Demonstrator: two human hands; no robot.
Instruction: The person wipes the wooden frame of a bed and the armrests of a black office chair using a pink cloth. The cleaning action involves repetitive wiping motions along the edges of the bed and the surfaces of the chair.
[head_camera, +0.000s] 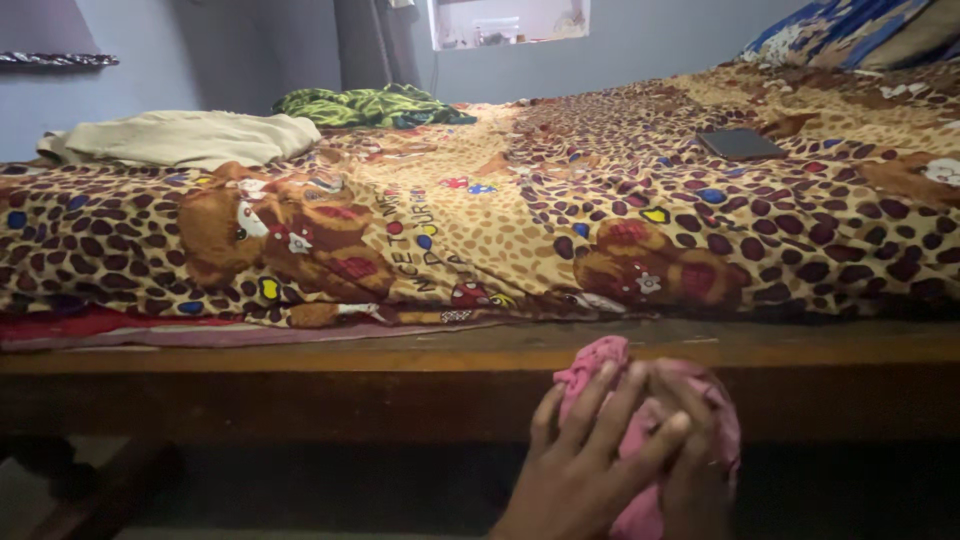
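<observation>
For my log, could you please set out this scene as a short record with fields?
left hand: grips pink cloth
right hand: grips the same cloth
cloth place: in front of the bed frame
bed cover: spotted, with bear pictures
on bed: cream cloth, green cloth, dark flat device

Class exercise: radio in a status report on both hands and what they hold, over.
Left hand and right hand both closed around bunched pink cloth. Held low before wooden bed frame. Nothing between hands and bed.
</observation>
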